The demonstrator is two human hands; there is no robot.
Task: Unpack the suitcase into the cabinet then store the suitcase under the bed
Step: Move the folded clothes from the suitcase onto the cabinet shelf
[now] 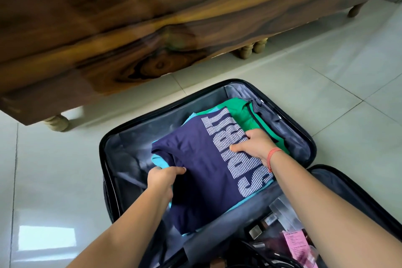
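Two hands are at work in the open black hard-shell suitcase (104, 143), which lies flat on the pale tiled floor (54, 169) just in front of a dark wooden piece of furniture on turned legs (108, 28). My left hand (162, 180) pinches the near-left edge of the folded navy T-shirt with white striped lettering (202, 172). My right hand (253, 148) grips its far-right edge, fingers (249, 135) curled onto the cloth. The shirt rests on a light blue garment (157, 160), with a folded green garment (243, 113) behind it. I judge this to be the unpacking step, barely begun. Next I need to lift the shirt level so the fold holds, then carry it to the cabinet, which I cannot identify from here.
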